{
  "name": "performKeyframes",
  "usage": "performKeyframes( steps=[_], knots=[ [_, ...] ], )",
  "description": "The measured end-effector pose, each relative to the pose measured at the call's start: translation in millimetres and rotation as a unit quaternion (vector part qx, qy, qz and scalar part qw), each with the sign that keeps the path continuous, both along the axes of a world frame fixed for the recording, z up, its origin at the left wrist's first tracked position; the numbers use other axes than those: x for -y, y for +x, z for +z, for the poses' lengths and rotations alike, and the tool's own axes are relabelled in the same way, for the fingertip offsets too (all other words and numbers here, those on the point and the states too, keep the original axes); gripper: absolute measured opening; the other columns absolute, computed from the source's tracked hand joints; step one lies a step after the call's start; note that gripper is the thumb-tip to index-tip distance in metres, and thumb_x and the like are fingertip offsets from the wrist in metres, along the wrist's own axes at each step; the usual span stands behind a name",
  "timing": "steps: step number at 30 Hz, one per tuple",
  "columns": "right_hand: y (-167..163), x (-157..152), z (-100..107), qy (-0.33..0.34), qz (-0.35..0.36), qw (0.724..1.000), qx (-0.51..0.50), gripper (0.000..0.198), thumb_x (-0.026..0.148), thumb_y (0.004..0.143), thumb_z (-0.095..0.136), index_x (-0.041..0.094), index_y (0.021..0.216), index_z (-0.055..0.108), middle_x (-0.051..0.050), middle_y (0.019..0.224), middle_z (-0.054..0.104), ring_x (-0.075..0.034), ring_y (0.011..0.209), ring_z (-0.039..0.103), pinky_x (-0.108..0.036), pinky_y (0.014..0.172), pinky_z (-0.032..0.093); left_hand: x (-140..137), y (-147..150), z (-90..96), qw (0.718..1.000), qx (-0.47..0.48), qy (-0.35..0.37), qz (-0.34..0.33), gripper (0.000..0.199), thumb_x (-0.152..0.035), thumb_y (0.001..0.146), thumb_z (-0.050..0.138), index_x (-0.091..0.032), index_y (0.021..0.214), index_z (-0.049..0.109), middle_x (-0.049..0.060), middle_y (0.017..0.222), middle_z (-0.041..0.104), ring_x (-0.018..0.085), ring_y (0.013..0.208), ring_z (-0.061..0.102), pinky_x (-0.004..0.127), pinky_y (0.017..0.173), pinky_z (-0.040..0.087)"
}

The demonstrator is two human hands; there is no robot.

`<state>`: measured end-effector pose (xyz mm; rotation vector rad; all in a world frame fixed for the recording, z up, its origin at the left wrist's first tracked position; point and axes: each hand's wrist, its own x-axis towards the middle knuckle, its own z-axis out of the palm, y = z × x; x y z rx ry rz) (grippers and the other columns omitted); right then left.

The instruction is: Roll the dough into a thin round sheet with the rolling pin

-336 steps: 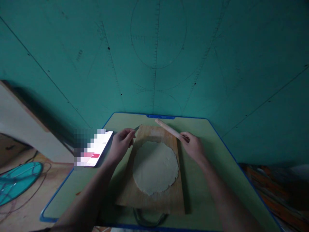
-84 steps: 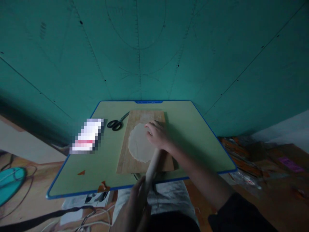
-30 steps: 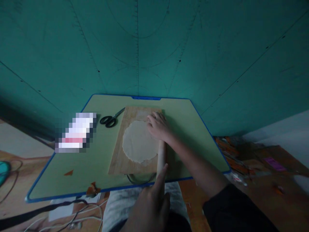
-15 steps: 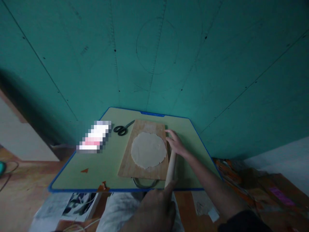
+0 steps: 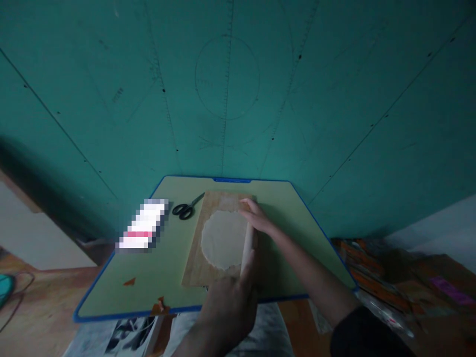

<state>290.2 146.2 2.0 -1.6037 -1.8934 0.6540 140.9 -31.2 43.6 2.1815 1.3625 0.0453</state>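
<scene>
A flat round sheet of dough (image 5: 223, 240) lies on a wooden board (image 5: 195, 265). Across the dough's right edge runs a pale rolling pin (image 5: 248, 248), pointing away from me. My left hand (image 5: 232, 305) is closed around its near end, low in the view. At the far end, my right hand (image 5: 256, 217) grips the pin, its fingers reaching over the board's right side. The left hand's fingertips are partly hidden by the hand itself, and the pin covers the dough's right margin.
Black-handled scissors (image 5: 185, 210) lie left of the board on the blue-edged table (image 5: 148, 280). A blurred-out bright device (image 5: 144, 225) is farther left. Small orange-brown scraps (image 5: 160, 305) sit near the front edge. Behind rises a green wall (image 5: 238, 99).
Both hands have moved the rolling pin left, from beside the board's right edge onto the dough's right part. The camera view has shifted slightly, so the table sits lower.
</scene>
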Motion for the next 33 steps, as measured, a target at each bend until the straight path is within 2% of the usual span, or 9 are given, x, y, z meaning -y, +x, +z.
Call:
performKeyframes(
  steps=[5,9,12,15,18,23,27,30,33],
  knots=[
    [-14,-14,3,0.013,-0.025,0.997,0.070,0.027,0.024,0.090,0.052,0.022,0.115,0.062,-0.008,0.120,0.067,-0.020,0.113,0.060,-0.032,0.093,0.046,-16,0,8.9,0.998,-0.051,0.023,-0.001,0.070,-0.019,0.092,0.040,-0.015,0.159,0.016,0.017,0.098,0.076,0.029,0.083,0.074,0.036,0.069,0.051],
    [-20,-15,4,0.036,-0.019,0.989,0.139,0.026,0.022,0.094,0.045,0.023,0.111,0.064,-0.009,0.125,0.064,-0.021,0.124,0.051,-0.038,0.108,0.034,-23,-3,6.7,0.997,-0.076,0.030,0.001,0.068,-0.021,0.093,0.041,-0.017,0.158,0.022,0.014,0.089,0.077,0.027,0.077,0.074,0.033,0.067,0.051],
    [-25,-14,6,0.041,-0.010,0.982,0.184,0.028,0.024,0.093,0.046,0.021,0.114,0.064,-0.011,0.131,0.061,-0.025,0.130,0.045,-0.043,0.113,0.026,-24,-5,3.6,0.997,-0.078,0.029,0.004,0.069,-0.024,0.094,0.042,-0.019,0.159,0.017,0.014,0.090,0.077,0.028,0.078,0.074,0.034,0.067,0.052],
    [-37,-17,8,0.038,-0.002,0.976,0.213,0.030,0.026,0.093,0.045,0.019,0.115,0.064,-0.013,0.131,0.060,-0.028,0.129,0.046,-0.047,0.112,0.026,-23,-8,1.9,0.993,-0.117,0.021,0.019,0.072,-0.026,0.095,0.042,-0.019,0.159,0.011,0.016,0.088,0.077,0.032,0.076,0.075,0.037,0.064,0.052],
    [-55,-22,12,0.042,-0.002,0.970,0.237,0.032,0.027,0.094,0.043,0.021,0.118,0.063,-0.013,0.131,0.061,-0.029,0.129,0.047,-0.051,0.111,0.026,-20,-20,-3.1,0.990,-0.137,0.021,0.032,0.067,-0.029,0.098,0.040,-0.018,0.159,0.015,0.018,0.086,0.076,0.034,0.074,0.074,0.038,0.062,0.052],
    [-76,-27,16,0.052,-0.022,0.969,0.240,0.033,0.028,0.095,0.040,0.020,0.116,0.064,-0.015,0.127,0.064,-0.031,0.125,0.050,-0.056,0.111,0.026,-11,-44,-20.0,0.989,-0.111,0.077,0.054,0.057,-0.024,0.100,0.031,-0.012,0.156,0.028,0.017,0.078,0.073,0.026,0.068,0.072,0.031,0.060,0.049],
    [-62,-24,13,0.050,-0.008,0.974,0.219,0.032,0.025,0.094,0.041,0.020,0.115,0.064,-0.014,0.124,0.065,-0.029,0.121,0.053,-0.049,0.107,0.032,-2,-34,-26.4,0.989,-0.100,0.096,0.046,0.061,-0.024,0.099,0.034,-0.013,0.158,0.023,0.016,0.080,0.073,0.026,0.067,0.070,0.032,0.060,0.050],
    [-38,-19,9,0.051,0.018,0.976,0.210,0.035,0.018,0.090,0.042,0.021,0.118,0.063,-0.010,0.125,0.064,-0.024,0.121,0.053,-0.041,0.107,0.034,2,-16,-22.3,0.992,-0.093,0.076,0.032,0.067,-0.020,0.097,0.037,-0.015,0.159,0.014,0.015,0.084,0.074,0.028,0.071,0.071,0.035,0.062,0.052],
    [-18,-15,6,0.057,0.061,0.976,0.204,0.042,0.015,0.085,0.045,0.021,0.124,0.060,-0.007,0.134,0.060,-0.020,0.129,0.048,-0.035,0.110,0.032,1,-9,-14.7,0.994,-0.092,0.044,0.028,0.071,-0.012,0.092,0.040,-0.016,0.159,0.016,0.016,0.086,0.075,0.028,0.072,0.072,0.033,0.061,0.051]
  ],
)
